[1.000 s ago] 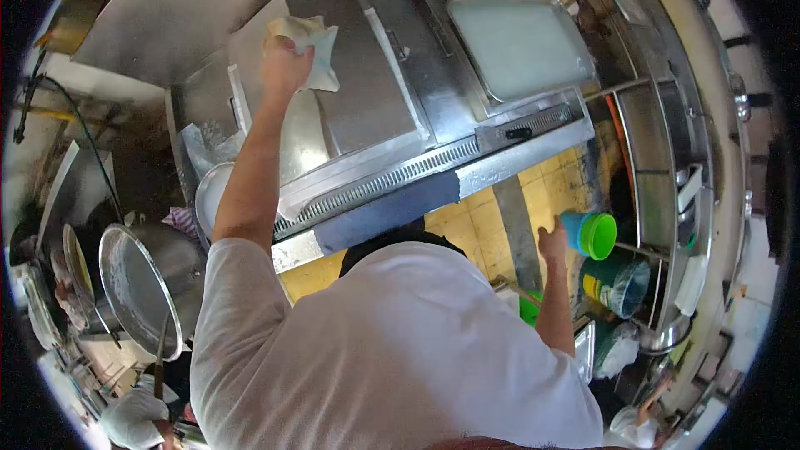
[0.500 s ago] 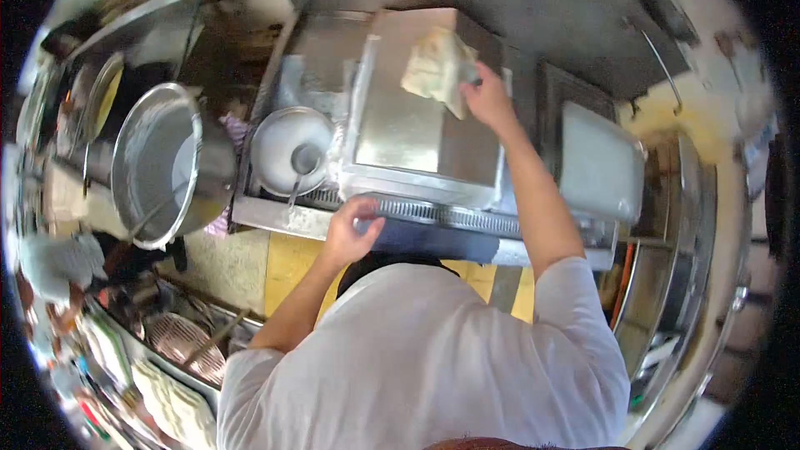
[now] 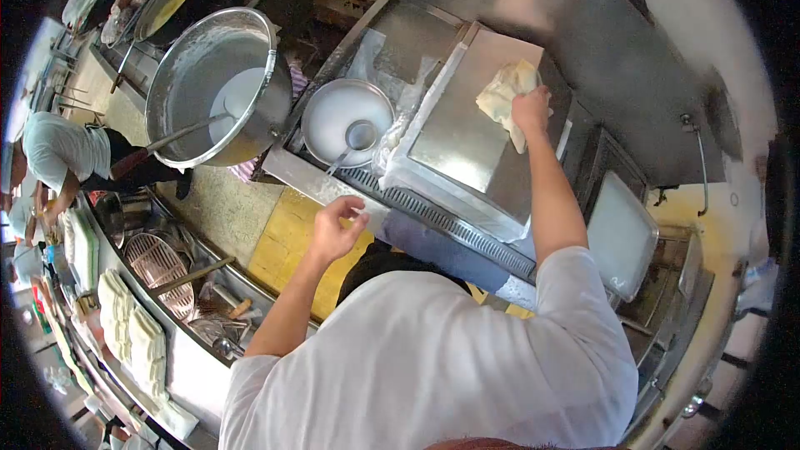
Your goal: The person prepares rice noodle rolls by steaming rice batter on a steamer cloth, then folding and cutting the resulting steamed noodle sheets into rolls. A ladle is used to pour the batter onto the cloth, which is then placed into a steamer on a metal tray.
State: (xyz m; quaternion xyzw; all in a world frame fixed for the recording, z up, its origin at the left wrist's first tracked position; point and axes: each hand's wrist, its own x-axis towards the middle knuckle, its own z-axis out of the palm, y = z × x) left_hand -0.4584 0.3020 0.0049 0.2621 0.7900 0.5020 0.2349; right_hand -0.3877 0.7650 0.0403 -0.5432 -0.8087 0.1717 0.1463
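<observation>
My right hand (image 3: 531, 110) is closed on a crumpled cream-coloured cloth (image 3: 505, 93). The cloth is at the top of a boxy stainless steel cover (image 3: 458, 129), toward its far right side. Near the front edge of the steel counter, my left hand (image 3: 337, 229) hovers with fingers loosely curled and apart, holding nothing. Left of the cover sits a round metal pan (image 3: 321, 129) of white liquid, with a ladle (image 3: 361, 135) resting in it.
A large steel pot (image 3: 187, 67) of whitish liquid, with a long-handled ladle (image 3: 196, 127), stands at left. A white tray (image 3: 621, 237) leans at right. Another person (image 3: 67, 150) bends at the far left. Folded white cloths (image 3: 133, 329) lie on the lower-left counter beside strainers (image 3: 158, 271).
The view has turned, so the counter appears tilted and the pot nearer. My right hand still grips the cloth over the steel cover; my left hand remains raised near the counter's front edge.
</observation>
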